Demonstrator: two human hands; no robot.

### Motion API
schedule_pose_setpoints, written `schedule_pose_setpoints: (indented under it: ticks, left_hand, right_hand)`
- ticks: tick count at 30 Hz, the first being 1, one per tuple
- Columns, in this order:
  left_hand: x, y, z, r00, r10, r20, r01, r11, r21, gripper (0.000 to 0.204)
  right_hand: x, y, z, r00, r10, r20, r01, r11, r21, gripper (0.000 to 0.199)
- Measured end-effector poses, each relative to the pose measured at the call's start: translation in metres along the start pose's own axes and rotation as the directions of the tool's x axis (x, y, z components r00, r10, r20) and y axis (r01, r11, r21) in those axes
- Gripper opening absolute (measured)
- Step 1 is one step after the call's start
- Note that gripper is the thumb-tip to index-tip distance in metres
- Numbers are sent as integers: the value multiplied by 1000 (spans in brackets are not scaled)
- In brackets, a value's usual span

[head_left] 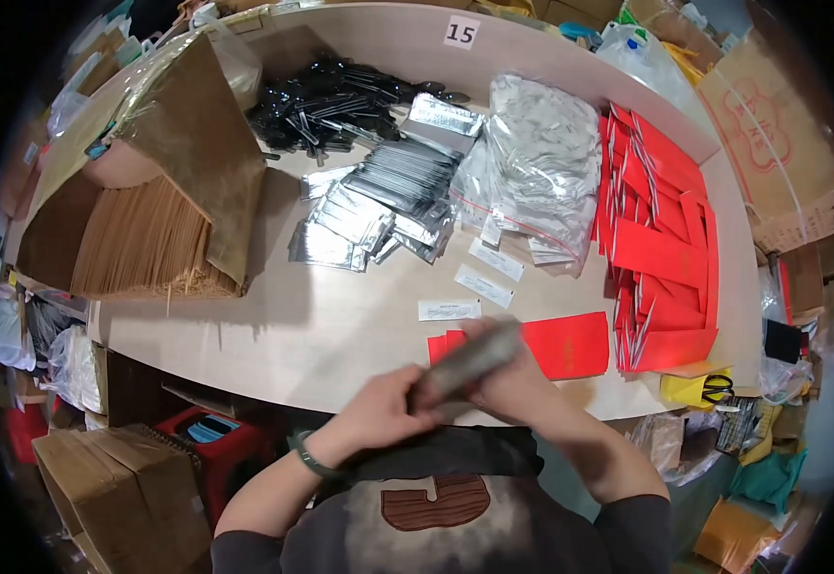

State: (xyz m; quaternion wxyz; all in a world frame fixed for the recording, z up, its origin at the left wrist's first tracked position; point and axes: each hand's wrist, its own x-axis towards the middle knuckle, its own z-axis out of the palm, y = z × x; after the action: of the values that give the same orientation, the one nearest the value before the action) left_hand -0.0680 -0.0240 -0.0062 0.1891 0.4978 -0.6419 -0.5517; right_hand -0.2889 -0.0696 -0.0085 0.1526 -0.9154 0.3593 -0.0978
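Packet (471, 361), blurred, seemingly lies between left fingers (417, 422) and right fingers (487, 393).

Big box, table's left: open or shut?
Open: the box's near side has no cover, and the packed brown strips inside show.

Behind the work we see a white sign (461, 33) on the table's back wall (360, 31). At our upper right stands a carton (771, 143) with red print, near a pale plastic bag (639, 59). Lower right, we find scissors (719, 389) by a yellow packet (682, 390), then a green bag (769, 480). Lower left, we have another carton (130, 493) beside a red container (208, 435).
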Motion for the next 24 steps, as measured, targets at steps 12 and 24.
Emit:
schedule_pose_setpoints:
  ticks: [12,24]
  left_hand:
    - [-28,-32,-41,984,90,-156,25,789,614,72]
    - [-52,-33,-226,379,569,-730,338,649,682,21]
  right_hand:
    - [25,-19,25,862,471,188,-500,852,158,20]
    - [85,34,26,979,202,-36,-198,976,94,14]
